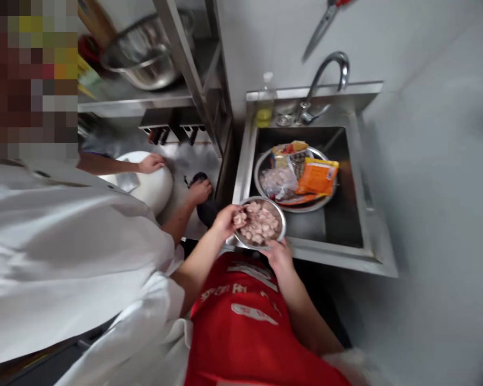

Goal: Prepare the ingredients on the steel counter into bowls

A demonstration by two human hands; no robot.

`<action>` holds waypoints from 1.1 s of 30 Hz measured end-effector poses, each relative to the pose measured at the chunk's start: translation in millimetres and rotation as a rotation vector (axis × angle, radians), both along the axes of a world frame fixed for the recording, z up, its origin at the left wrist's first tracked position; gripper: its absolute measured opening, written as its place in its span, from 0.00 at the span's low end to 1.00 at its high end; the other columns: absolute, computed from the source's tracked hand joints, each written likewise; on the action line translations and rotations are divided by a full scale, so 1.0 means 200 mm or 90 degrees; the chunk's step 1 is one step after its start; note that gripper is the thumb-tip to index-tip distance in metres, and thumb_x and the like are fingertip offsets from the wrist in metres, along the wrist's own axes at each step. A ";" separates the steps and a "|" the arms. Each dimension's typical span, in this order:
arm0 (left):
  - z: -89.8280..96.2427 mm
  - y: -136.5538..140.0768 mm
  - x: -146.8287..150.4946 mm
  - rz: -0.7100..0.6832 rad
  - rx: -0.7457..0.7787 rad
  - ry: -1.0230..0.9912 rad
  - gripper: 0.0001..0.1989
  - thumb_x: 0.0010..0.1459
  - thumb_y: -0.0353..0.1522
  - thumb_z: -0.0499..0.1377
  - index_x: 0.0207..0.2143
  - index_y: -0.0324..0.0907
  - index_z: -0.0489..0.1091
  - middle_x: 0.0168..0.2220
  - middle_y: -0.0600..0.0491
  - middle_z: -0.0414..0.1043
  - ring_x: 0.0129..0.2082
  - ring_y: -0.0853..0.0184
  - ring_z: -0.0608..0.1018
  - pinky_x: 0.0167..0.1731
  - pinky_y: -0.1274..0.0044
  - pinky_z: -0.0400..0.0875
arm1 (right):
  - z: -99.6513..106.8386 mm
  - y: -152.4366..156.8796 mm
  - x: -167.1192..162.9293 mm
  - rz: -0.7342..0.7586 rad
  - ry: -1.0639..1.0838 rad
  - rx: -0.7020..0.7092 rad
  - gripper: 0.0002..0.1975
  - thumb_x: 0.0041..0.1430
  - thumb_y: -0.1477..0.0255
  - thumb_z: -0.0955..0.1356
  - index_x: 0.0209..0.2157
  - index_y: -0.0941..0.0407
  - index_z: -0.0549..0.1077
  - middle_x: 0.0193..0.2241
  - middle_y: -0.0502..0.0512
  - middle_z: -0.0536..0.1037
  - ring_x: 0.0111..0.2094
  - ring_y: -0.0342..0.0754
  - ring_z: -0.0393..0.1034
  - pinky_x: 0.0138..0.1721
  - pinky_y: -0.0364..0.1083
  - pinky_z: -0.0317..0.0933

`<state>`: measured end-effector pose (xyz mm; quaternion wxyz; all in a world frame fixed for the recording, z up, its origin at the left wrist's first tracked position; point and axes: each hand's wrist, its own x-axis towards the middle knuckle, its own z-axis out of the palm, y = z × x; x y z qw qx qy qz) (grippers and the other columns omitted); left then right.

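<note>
A round metal bowl (pixel 282 228) holds pale pink chunks of raw meat (pixel 261 228). It is at the sink's near left edge, just in front of my red apron. My left hand (pixel 226 221) reaches over the bowl's left rim, its fingers closed around a few meat chunks. At the lower right rim, my right hand (pixel 279 254) grips the bowl, its fingers partly hidden beneath. Beyond it, a larger metal basin (pixel 258 185) stands in the sink with an orange packet (pixel 319 176) and several other plastic bags.
The steel sink (pixel 342 252) has a curved faucet (pixel 326 61) and a bottle of yellow liquid (pixel 264 110). Scissors (pixel 324 27) hang on the wall. On the left, a co-worker in white has hands by a round white board (pixel 159 190). A shelf (pixel 177 99) carries a large bowl.
</note>
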<state>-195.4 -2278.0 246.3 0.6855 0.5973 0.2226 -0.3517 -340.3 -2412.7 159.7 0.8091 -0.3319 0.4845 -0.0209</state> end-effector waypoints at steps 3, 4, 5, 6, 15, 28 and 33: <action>0.00 0.17 -0.13 0.045 -0.125 0.036 0.15 0.38 0.27 0.60 0.33 0.41 0.70 0.32 0.57 0.69 0.31 0.70 0.75 0.40 0.71 0.78 | 0.04 0.08 -0.05 0.042 -0.001 0.009 0.28 0.32 0.78 0.74 0.41 0.51 0.74 0.39 0.49 0.84 0.37 0.53 0.79 0.33 0.55 0.78; -0.01 0.23 -0.18 0.049 -0.138 0.032 0.17 0.37 0.25 0.60 0.34 0.41 0.70 0.33 0.57 0.70 0.33 0.70 0.75 0.40 0.72 0.78 | 0.06 0.11 -0.07 0.057 0.005 0.007 0.28 0.32 0.78 0.74 0.42 0.51 0.74 0.40 0.49 0.84 0.38 0.54 0.79 0.33 0.55 0.78; -0.03 0.27 -0.24 0.041 -0.123 0.021 0.18 0.36 0.24 0.61 0.35 0.41 0.70 0.33 0.58 0.70 0.33 0.70 0.76 0.40 0.73 0.78 | 0.07 0.14 -0.10 0.072 0.013 0.004 0.28 0.32 0.78 0.74 0.42 0.51 0.74 0.40 0.50 0.84 0.38 0.55 0.79 0.33 0.56 0.78; -0.06 0.32 -0.31 0.021 -0.080 0.001 0.18 0.38 0.24 0.61 0.36 0.42 0.70 0.32 0.58 0.70 0.31 0.70 0.76 0.39 0.73 0.77 | 0.09 0.17 -0.13 0.088 0.018 0.002 0.28 0.33 0.78 0.74 0.42 0.51 0.75 0.40 0.50 0.84 0.39 0.56 0.79 0.33 0.57 0.78; -0.26 0.92 -0.82 -0.355 0.365 -0.386 0.15 0.58 0.28 0.58 0.48 0.43 0.74 0.49 0.47 0.70 0.49 0.60 0.77 0.54 0.70 0.71 | 0.10 0.65 -0.40 0.231 0.091 -0.055 0.29 0.29 0.75 0.73 0.42 0.54 0.75 0.29 0.48 0.82 0.28 0.55 0.78 0.25 0.53 0.75; -0.26 1.68 -1.66 -0.365 0.542 -0.104 0.14 0.63 0.31 0.51 0.50 0.43 0.68 0.55 0.40 0.73 0.50 0.50 0.80 0.45 0.67 0.73 | 0.01 1.36 -0.77 0.648 0.203 0.035 0.28 0.30 0.76 0.69 0.41 0.53 0.73 0.30 0.48 0.82 0.24 0.50 0.75 0.20 0.45 0.70; -0.18 1.91 -1.91 -0.247 0.612 0.061 0.19 0.63 0.36 0.54 0.55 0.42 0.66 0.55 0.39 0.72 0.46 0.48 0.81 0.42 0.64 0.74 | 0.00 1.71 -0.75 0.825 0.194 0.052 0.27 0.31 0.75 0.68 0.41 0.54 0.73 0.30 0.48 0.81 0.23 0.48 0.74 0.20 0.43 0.69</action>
